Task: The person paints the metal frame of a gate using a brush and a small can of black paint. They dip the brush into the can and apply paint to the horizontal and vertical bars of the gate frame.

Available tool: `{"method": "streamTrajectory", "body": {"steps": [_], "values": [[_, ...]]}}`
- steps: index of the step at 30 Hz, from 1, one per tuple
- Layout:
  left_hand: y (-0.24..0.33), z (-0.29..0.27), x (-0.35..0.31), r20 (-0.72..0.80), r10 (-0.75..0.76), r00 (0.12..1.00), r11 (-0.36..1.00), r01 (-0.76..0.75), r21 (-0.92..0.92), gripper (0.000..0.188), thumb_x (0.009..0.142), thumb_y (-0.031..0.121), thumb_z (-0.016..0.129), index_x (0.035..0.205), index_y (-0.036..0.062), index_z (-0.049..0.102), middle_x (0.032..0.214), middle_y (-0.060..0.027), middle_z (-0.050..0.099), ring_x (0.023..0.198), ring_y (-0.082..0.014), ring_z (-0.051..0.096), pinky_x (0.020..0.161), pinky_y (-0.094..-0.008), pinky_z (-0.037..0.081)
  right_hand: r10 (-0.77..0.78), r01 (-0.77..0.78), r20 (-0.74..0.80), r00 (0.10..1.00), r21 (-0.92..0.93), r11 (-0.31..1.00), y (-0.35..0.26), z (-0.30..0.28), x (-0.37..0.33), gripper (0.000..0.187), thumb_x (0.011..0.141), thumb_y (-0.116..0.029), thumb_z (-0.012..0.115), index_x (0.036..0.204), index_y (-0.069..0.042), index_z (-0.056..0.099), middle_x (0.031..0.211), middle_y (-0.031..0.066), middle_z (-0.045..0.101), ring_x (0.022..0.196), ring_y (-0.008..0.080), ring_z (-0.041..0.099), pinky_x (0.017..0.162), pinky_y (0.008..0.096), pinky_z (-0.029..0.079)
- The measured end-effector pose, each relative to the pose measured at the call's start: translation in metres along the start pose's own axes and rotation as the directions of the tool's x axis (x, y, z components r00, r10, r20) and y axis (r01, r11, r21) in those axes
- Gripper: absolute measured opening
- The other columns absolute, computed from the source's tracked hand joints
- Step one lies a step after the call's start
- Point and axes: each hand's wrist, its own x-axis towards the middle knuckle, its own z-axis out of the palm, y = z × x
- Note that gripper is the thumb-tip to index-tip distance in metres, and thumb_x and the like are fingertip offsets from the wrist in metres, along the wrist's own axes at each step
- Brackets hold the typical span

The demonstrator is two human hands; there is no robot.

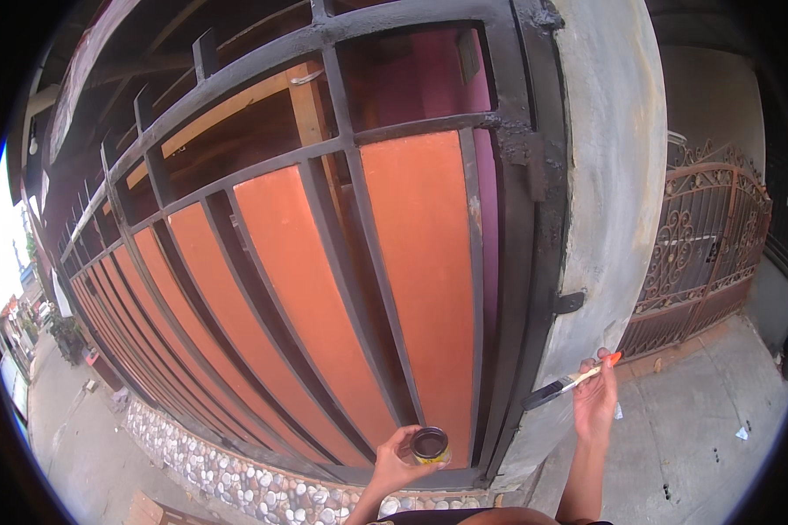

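Note:
My left hand (399, 462) is closed around a small round paint can (430, 444), open at the top with dark paint inside. It is held low in front of the gate's bottom rail. Off to the right, my right hand (594, 398) grips a paintbrush (562, 385) by its pale handle, which ends in an orange tip. The dark bristles point left, close to the gate's right edge and the concrete pillar (600, 201). Facing me is a metal gate (337, 245) with dark grey bars and orange panels (416, 254).
A pebbled stone base (245, 477) runs beneath the gate. To the right, a brown ornamental gate (700, 249) stands behind concrete paving (700, 429) with small litter. At far left, a street (70, 420) leads away past potted plants (66, 337). A hinge plate (569, 303) juts from the pillar.

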Motion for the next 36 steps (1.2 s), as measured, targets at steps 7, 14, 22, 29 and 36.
{"method": "streamTrajectory", "body": {"steps": [7, 14, 22, 29, 36], "values": [[0.05, -0.031, 0.034, 0.216, 0.032, 0.976, 0.999, -0.032, -0.003, 0.067, 0.066, 0.014, 0.089, 0.121, -0.002, 0.054, 0.118, -0.0123, 0.065, 0.115, -0.0215, 0.062, 0.104, -0.0369, 0.047, -0.121, 0.127, 0.042, 0.992, -0.176, 0.976, -0.02, 0.089, 0.005, 0.036, 0.101, -0.029, 0.046, 0.127, -0.004, 0.044, 0.084, 0.0138, 0.062, 0.067, 0.0167, 0.06, 0.06, 0.0277, 0.05], [0.052, -0.056, 0.064, 0.292, 0.097, 0.952, 0.995, -0.092, -0.031, 0.068, 0.061, 0.016, 0.091, 0.118, -0.0015, 0.057, 0.11, -0.0106, 0.068, 0.106, -0.0176, 0.065, 0.1, -0.0349, 0.048, -0.172, 0.212, 0.131, 0.976, -0.417, 0.884, -0.016, 0.142, 0.006, 0.051, 0.101, -0.031, 0.044, 0.14, 0.0, 0.033, 0.085, 0.0169, 0.064, 0.067, 0.0189, 0.062, 0.059, 0.0284, 0.051], [0.066, -0.084, 0.081, 0.352, 0.136, 0.926, 0.989, -0.148, 0.009, 0.068, 0.065, 0.022, 0.09, 0.118, -0.0041, 0.057, 0.11, -0.0154, 0.069, 0.106, -0.0226, 0.067, 0.098, -0.0364, 0.051, -0.215, 0.279, 0.178, 0.96, -0.63, 0.725, -0.01, 0.204, -0.003, 0.057, 0.104, -0.035, 0.04, 0.146, 0.001, 0.025, 0.082, 0.0146, 0.065, 0.07, 0.0177, 0.065, 0.054, 0.0264, 0.051], [0.069, -0.094, 0.088, 0.364, 0.228, 0.903, 0.973, -0.222, -0.058, 0.063, 0.063, 0.019, 0.089, 0.115, -0.0035, 0.06, 0.105, -0.0127, 0.069, 0.101, -0.0192, 0.068, 0.093, -0.0361, 0.054, -0.317, 0.385, 0.227, 0.921, -0.665, 0.641, -0.013, 0.24, -0.011, 0.057, 0.104, -0.037, 0.038, 0.147, -0.001, 0.026, 0.081, 0.0137, 0.064, 0.068, 0.0147, 0.064, 0.053, 0.0241, 0.049], [0.07, -0.076, 0.105, 0.383, 0.23, 0.895, 0.973, -0.206, -0.102, 0.064, 0.064, 0.017, 0.088, 0.118, -0.0026, 0.059, 0.11, -0.0128, 0.069, 0.101, -0.0215, 0.068, 0.092, -0.0347, 0.054, -0.404, 0.459, 0.246, 0.881, -0.657, 0.599, -0.012, 0.24, 0.014, 0.056, 0.103, -0.034, 0.041, 0.144, 0.003, 0.031, 0.072, 0.0085, 0.06, 0.057, 0.0097, 0.055, 0.051, 0.0222, 0.043]]}}
